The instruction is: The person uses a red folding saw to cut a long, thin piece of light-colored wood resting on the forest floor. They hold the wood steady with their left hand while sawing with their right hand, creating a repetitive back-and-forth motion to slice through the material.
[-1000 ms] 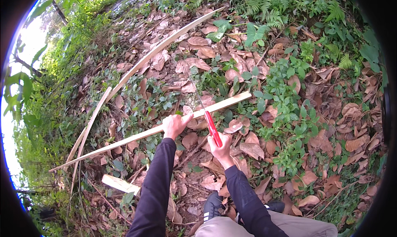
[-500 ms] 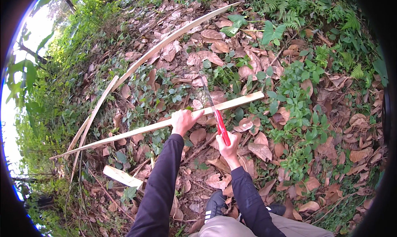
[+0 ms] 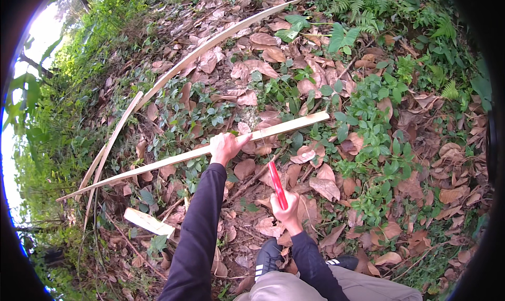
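Observation:
A long, pale wooden strip [image 3: 292,125] runs slantwise across the middle of the view. My left hand [image 3: 226,147] is closed round it from above, right of its midpoint. Nearer to me, my right hand [image 3: 286,210] grips the red handle of a handsaw [image 3: 277,184]. The handle points away from me toward the strip, just right of my left hand. Its thin blade is hard to make out against the leaves, so I cannot tell exactly how it meets the wood.
A longer pale board [image 3: 202,47] curves across the ground beyond. Two narrow strips [image 3: 117,134] lie at the left, one end of the held strip crossing them. A short wooden offcut [image 3: 149,221] rests nearby on dry leaves. Green plants [image 3: 376,138] grow at the right; my shoes [image 3: 268,259] are below.
My right hand has drawn the saw back toward me, and its handle now sits clear of the strip. My left hand keeps its hold; the whole view has shifted slightly.

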Motion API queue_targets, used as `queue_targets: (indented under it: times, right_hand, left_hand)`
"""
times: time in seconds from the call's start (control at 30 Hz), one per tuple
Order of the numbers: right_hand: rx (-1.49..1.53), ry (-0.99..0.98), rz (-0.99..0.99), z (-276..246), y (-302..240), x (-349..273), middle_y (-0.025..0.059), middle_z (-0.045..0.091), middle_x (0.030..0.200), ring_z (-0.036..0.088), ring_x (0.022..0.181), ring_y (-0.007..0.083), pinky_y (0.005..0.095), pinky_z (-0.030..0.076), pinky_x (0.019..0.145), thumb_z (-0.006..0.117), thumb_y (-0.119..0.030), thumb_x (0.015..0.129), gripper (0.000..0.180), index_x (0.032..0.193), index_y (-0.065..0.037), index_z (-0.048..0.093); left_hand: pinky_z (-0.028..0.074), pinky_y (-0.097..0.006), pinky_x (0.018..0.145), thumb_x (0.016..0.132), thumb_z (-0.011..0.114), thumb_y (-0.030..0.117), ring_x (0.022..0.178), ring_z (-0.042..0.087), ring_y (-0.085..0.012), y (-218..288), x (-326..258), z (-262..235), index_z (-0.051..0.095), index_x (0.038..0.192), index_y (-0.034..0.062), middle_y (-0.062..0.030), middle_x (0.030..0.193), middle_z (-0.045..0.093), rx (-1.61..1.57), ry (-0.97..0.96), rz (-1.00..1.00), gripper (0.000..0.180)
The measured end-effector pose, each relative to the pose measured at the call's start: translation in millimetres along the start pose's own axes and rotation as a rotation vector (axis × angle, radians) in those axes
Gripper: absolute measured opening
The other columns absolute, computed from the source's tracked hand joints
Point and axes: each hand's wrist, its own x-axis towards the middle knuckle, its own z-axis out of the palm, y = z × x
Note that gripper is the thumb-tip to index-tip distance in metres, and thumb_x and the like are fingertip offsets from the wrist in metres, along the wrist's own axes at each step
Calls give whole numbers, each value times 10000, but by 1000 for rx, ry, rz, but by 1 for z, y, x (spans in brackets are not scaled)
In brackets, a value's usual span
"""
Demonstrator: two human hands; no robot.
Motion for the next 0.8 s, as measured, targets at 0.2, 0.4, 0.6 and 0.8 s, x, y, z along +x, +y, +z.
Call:
queue_targets:
  times: [0.2, 0.4, 0.6, 0.8]
  right_hand:
    - [-63, 52, 22, -25, -24, -85, 98, 501, 512, 522, 410, 298, 395, 387, 449, 664, -66, 766, 201, 613, -44, 535]
    - [25, 28, 92, -27, -54, -42, 94, 507, 497, 567, 418, 237, 358, 416, 445, 669, -77, 804, 182, 658, -23, 575]
    - [86, 22, 22, 3, -2, 41, 45, 533, 498, 544, 425, 146, 331, 394, 434, 670, -111, 841, 190, 695, -7, 606]
    - [208, 45, 102, 21, 26, 62, 34, 522, 514, 514, 463, 119, 306, 374, 464, 674, -94, 840, 181, 703, -4, 598]
  left_hand:
    - [500, -457, 570, 858, 504, 765, 543, 649, -363, 2, -3, 2, 711, 618, 25, -201, 553, 618, 26, 23, 36, 805]
    - [495, -466, 577, 860, 505, 762, 541, 643, -366, 4, -10, 0, 689, 600, 38, -195, 547, 611, 39, 10, 45, 791]
    - [493, -449, 546, 853, 524, 764, 518, 640, -350, 6, -17, 3, 671, 581, 42, -184, 526, 600, 45, 41, 73, 786]
    - [483, -459, 556, 846, 549, 749, 529, 634, -365, 5, -16, 4, 666, 568, 42, -185, 536, 601, 24, 54, 54, 768]
